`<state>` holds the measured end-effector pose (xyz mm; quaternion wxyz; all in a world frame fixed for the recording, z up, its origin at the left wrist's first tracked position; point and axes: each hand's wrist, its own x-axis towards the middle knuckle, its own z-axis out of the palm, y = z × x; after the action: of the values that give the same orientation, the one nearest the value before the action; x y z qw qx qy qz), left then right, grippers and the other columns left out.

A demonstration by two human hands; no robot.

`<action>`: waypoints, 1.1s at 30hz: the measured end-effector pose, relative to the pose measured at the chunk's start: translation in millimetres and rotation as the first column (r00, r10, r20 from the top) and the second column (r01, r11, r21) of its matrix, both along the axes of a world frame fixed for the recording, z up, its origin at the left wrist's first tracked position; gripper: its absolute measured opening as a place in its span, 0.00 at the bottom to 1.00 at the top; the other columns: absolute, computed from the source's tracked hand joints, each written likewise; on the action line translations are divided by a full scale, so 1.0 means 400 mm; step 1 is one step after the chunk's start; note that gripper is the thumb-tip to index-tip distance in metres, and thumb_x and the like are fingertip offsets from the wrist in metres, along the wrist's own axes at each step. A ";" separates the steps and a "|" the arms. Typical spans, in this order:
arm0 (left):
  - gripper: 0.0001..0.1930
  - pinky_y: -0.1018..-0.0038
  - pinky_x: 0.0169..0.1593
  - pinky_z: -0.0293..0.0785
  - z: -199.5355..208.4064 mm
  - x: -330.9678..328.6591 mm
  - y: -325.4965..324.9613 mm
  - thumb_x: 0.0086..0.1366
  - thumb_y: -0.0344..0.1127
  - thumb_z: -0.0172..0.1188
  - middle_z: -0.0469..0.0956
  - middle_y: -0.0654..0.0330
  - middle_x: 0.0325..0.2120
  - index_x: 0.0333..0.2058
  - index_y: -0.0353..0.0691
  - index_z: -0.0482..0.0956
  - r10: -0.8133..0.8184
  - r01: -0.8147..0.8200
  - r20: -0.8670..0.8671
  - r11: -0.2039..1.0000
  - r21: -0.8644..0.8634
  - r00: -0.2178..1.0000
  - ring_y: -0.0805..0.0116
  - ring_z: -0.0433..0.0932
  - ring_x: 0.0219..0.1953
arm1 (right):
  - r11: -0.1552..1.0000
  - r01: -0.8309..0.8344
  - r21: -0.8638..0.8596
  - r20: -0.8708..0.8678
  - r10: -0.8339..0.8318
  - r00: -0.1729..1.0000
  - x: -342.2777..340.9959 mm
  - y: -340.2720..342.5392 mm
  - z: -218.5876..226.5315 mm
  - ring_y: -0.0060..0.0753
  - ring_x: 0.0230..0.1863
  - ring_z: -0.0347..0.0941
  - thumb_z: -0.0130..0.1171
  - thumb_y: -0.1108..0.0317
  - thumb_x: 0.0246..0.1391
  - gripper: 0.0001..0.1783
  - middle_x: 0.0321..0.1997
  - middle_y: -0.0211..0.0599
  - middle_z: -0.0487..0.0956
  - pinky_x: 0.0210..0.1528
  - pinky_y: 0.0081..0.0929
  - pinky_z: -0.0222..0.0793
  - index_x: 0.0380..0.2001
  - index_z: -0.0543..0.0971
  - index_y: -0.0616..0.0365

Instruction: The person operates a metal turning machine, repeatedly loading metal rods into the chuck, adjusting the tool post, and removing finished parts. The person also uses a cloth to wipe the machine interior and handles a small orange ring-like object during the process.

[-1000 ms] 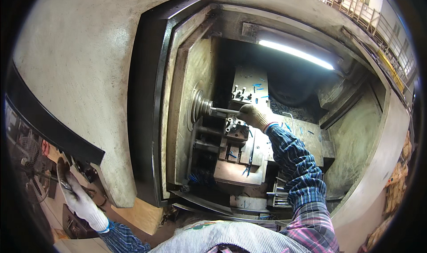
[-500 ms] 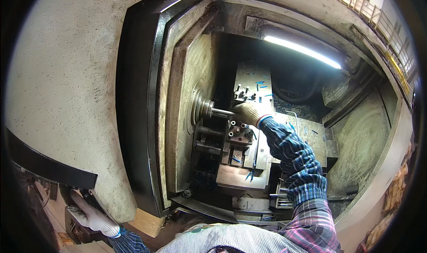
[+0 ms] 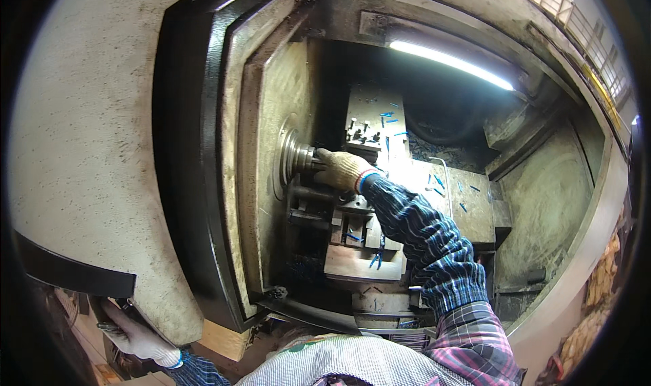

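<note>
My right hand (image 3: pixel 337 169), in a cream knitted glove, is closed against the round steel chuck (image 3: pixel 298 157) of a lathe. Its fingers wrap round the place where a thin metal rod stuck out of the chuck; the glove now hides the rod. Just below the hand is the tool post (image 3: pixel 354 204), partly covered by the glove and sleeve. My left hand (image 3: pixel 140 338), in a white glove, is low at the far left beside the machine's outer panel. Its fingers are stretched out and apart under a black edge strip (image 3: pixel 74 267), their tips partly in shadow.
A thick black door frame (image 3: pixel 193 148) stands left of the chuck. Blue chips (image 3: pixel 378 258) lie over the carriage (image 3: pixel 363 264) and the slide behind it. A bent pale pipe (image 3: pixel 447 179) rises right of my forearm. A bright tube lamp (image 3: pixel 451 64) hangs at the back.
My right hand has moved left along the rod up to the chuck, covering the rod that showed before. The view has shifted slightly. My left hand stays by the panel, its fingers more spread.
</note>
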<state>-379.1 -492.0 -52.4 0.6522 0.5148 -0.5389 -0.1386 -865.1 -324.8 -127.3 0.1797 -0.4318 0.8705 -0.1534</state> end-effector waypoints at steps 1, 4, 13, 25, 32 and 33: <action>0.20 0.66 0.50 0.82 0.015 0.006 0.006 0.81 0.40 0.53 0.83 0.47 0.54 0.59 0.29 0.80 0.050 -0.053 0.094 0.998 0.031 0.994 0.59 0.85 0.50 | 1.000 -0.002 -0.017 -0.007 0.002 1.000 0.002 -0.002 -0.004 0.57 0.54 0.83 0.63 0.52 0.59 0.29 0.50 0.56 0.86 0.56 0.48 0.78 0.58 0.78 0.58; 0.20 0.67 0.49 0.84 0.033 0.006 0.011 0.81 0.38 0.52 0.83 0.47 0.54 0.60 0.28 0.80 -0.017 0.011 0.082 0.997 0.080 0.996 0.60 0.85 0.50 | 1.000 -0.011 -0.006 -0.001 0.011 1.000 0.002 -0.001 0.004 0.58 0.52 0.84 0.61 0.58 0.60 0.25 0.47 0.58 0.86 0.54 0.48 0.80 0.55 0.78 0.62; 0.20 0.64 0.53 0.80 0.043 -0.081 0.118 0.81 0.38 0.54 0.86 0.47 0.49 0.57 0.26 0.80 -0.098 0.160 0.168 0.898 -0.411 0.981 0.58 0.85 0.48 | 0.997 0.001 -0.075 -0.045 -0.004 0.999 -0.028 -0.026 -0.074 0.59 0.46 0.85 0.64 0.56 0.57 0.28 0.40 0.57 0.86 0.50 0.50 0.80 0.56 0.77 0.62; 0.21 0.66 0.54 0.79 0.063 -0.100 0.128 0.81 0.40 0.54 0.85 0.46 0.50 0.59 0.26 0.79 0.034 0.145 0.375 0.888 -0.437 0.926 0.58 0.85 0.50 | 0.803 0.218 -0.555 -0.080 -0.312 0.947 -0.030 0.267 0.116 0.56 0.56 0.81 0.61 0.44 0.66 0.29 0.54 0.50 0.85 0.59 0.45 0.77 0.60 0.78 0.51; 0.20 0.68 0.58 0.77 0.002 -0.033 0.073 0.80 0.34 0.55 0.83 0.44 0.55 0.61 0.23 0.77 -0.001 0.104 0.253 0.913 -0.394 0.967 0.60 0.84 0.54 | 0.718 0.687 0.113 -0.098 -0.680 0.727 -0.284 0.590 -0.163 0.60 0.77 0.60 0.55 0.32 0.61 0.41 0.78 0.52 0.63 0.77 0.55 0.58 0.72 0.72 0.39; 0.20 0.67 0.59 0.77 0.003 -0.039 0.072 0.81 0.35 0.55 0.83 0.44 0.55 0.61 0.23 0.77 -0.017 0.127 0.270 0.909 -0.398 0.963 0.59 0.83 0.54 | 0.703 0.696 0.148 -0.082 -0.692 0.717 -0.306 0.607 -0.227 0.60 0.78 0.57 0.56 0.32 0.61 0.41 0.79 0.51 0.61 0.77 0.58 0.56 0.72 0.71 0.37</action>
<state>-394.8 -463.1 -51.0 0.6636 0.3593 -0.6557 0.0227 -987.4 -82.0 -218.3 0.1357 -0.0576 0.9803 -0.1316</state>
